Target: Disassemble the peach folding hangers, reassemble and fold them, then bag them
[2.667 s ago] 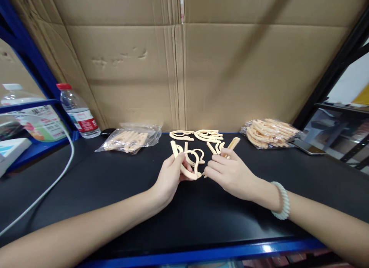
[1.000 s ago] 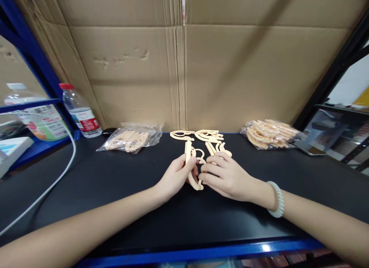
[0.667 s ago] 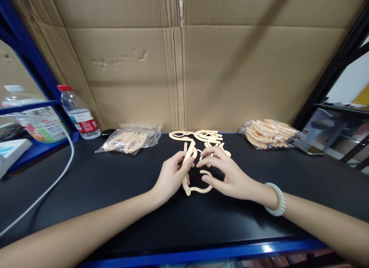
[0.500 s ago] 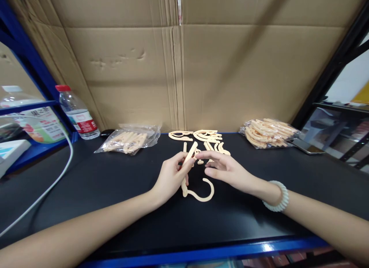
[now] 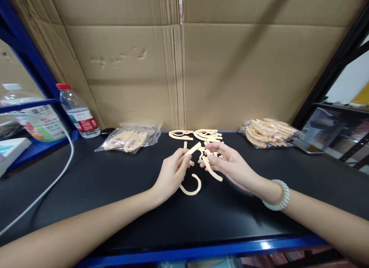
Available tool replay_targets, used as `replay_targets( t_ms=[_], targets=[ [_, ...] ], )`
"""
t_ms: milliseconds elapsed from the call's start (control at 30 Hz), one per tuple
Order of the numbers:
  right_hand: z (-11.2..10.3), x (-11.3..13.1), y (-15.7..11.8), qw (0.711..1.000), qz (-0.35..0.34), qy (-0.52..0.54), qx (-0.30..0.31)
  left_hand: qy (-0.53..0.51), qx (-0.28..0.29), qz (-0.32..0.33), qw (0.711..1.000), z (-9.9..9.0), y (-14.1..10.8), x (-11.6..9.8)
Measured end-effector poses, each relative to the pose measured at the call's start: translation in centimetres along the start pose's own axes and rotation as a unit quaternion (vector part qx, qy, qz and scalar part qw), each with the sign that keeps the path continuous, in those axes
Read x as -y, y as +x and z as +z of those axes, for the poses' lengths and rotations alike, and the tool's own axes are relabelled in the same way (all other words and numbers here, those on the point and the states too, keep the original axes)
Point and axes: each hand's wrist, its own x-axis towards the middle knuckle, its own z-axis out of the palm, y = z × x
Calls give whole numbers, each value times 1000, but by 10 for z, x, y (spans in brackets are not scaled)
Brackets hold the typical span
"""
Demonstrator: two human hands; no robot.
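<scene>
My left hand (image 5: 170, 175) is closed around a cream plastic hanger part (image 5: 194, 148), whose straight bar slants up past my thumb. A curved hanger hook (image 5: 198, 188) sticks out below that hand, and its join with the bar is hidden by my fingers. Between the thumb and fingers of my right hand (image 5: 235, 168) is a curved cream hanger arm (image 5: 212, 171), its free end pointing down toward me. The upper end of this arm is close to the tip of the bar; whether they touch, I cannot tell.
Behind my hands lie several loose hanger pieces (image 5: 180, 135) on the black table (image 5: 121, 214). Bagged hanger parts stand at left (image 5: 128, 140) and right (image 5: 266, 133), with a phone (image 5: 307, 146) by the right bag. A water bottle (image 5: 82, 116) and a white cable (image 5: 62, 172) are at left.
My right hand now holds a curved hanger arm, where before its fingers were apart near the loose pieces. The part in my left hand has tilted, and its hook has swung left and up.
</scene>
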Motion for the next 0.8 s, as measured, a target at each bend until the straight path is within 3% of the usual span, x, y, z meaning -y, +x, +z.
replay_targets(
  t_ms=[200,300,500,700,800],
  targets=[
    [4,-3,-3,996,80,-8,41,138,22,109,984,-1,0,3],
    [3,-5,-5,988,128,-18,81,253,70,144,954,-3,0,7],
    [5,-4,-7,976,151,-109,112,380,107,233,889,-8,0,7],
    [9,-1,-9,958,133,-233,96,401,126,231,877,-7,-3,1],
    [10,-1,-11,949,91,-291,80,464,174,211,843,-7,-4,-3]
  ],
)
